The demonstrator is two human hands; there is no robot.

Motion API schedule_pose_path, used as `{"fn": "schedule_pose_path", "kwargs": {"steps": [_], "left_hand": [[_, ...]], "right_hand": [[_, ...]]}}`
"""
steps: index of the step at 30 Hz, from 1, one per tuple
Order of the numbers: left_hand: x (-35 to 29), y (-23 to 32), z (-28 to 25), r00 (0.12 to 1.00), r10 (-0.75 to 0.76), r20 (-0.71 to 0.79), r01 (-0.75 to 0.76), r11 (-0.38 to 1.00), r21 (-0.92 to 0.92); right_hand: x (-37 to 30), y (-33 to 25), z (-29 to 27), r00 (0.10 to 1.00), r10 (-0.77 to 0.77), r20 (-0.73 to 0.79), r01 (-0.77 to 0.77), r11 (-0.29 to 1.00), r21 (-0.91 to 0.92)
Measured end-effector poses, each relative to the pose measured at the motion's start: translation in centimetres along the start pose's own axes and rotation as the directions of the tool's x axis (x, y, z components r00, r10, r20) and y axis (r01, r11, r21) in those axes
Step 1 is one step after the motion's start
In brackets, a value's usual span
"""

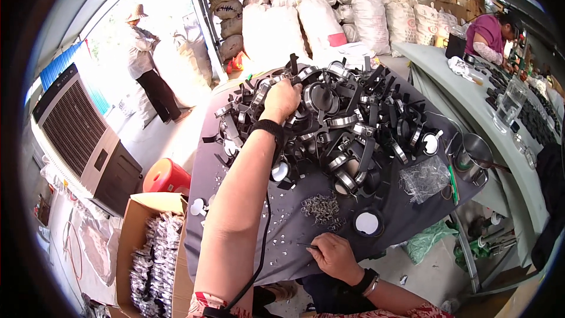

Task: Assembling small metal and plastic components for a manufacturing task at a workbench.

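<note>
My left hand reaches to the far side of a heap of round black-and-silver parts with black handles. Its fingers curl down among them, and what they grip is hidden. Close to the table's near edge, my right hand is closed on a thin dark tool pointing left; its exact kind is too small to tell. Just beyond lies a pile of small metal clips. A round black part with a white disc rests to the right of that pile.
A clear plastic bag of thin pieces and a metal cup sit at the table's right. An open carton and a red stool stand left. Another person works at the right-hand table; one stands far left.
</note>
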State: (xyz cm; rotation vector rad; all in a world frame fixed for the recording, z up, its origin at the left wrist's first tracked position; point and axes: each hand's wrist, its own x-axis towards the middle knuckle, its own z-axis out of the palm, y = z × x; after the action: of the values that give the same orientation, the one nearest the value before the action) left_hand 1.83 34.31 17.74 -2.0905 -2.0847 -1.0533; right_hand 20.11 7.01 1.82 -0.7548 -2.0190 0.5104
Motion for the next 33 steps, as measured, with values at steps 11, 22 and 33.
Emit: {"fn": "schedule_pose_path", "kwargs": {"steps": [11,22,33], "left_hand": [[-7.3,-0.9,-11.3,0.990,0.009,-0.141,0.011,0.990,0.139],[-64.5,-19.5,-32.6,0.255,-0.887,-0.385,0.919,0.346,-0.189],[-106.2,-11.7,-17.2,-0.256,-0.812,0.525,0.527,-0.573,-0.628]], "right_hand": [[-0.2,-0.3,0.6,0.999,-0.032,-0.031,0.032,0.999,0.018],[-2.0,4.5,1.6,0.997,0.064,0.038,-0.072,0.962,0.262],[0.0,5.9,0.4,0.991,0.010,0.134,-0.017,0.998,0.053]]}}
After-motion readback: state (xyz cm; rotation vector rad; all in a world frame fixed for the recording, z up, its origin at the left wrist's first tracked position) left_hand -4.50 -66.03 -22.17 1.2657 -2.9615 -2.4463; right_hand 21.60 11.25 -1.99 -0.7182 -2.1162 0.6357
